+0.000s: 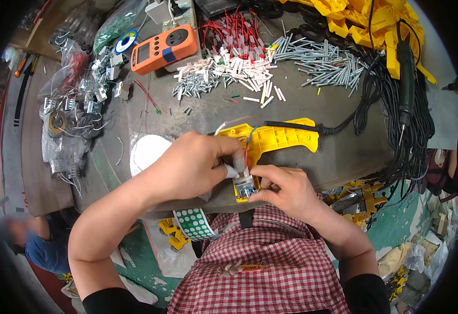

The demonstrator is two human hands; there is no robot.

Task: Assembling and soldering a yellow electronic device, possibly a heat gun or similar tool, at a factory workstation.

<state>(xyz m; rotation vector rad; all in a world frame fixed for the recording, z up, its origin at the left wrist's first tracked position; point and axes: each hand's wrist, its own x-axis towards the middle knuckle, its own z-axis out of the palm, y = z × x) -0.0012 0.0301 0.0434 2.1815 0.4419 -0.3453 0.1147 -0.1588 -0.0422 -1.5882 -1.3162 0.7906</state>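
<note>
Head view: right hand (293, 191), grip bent around ribbed yellow plastic shell (281, 138); left hand (195, 162) curls, its hold unclear.

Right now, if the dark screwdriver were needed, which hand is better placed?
Probably the right hand: it is nearer the screwdriver than the left hand; both are at the yellow housing.

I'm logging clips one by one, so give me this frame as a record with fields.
Left hand: fingers over the yellow shell; grip unclear
Right hand: thumb and forefinger at the small clear-and-metal part in the shell's near end
Cable: black, running right from the shell
Beyond: orange meter, long silver screws
Right side: dark screwdriver
</note>
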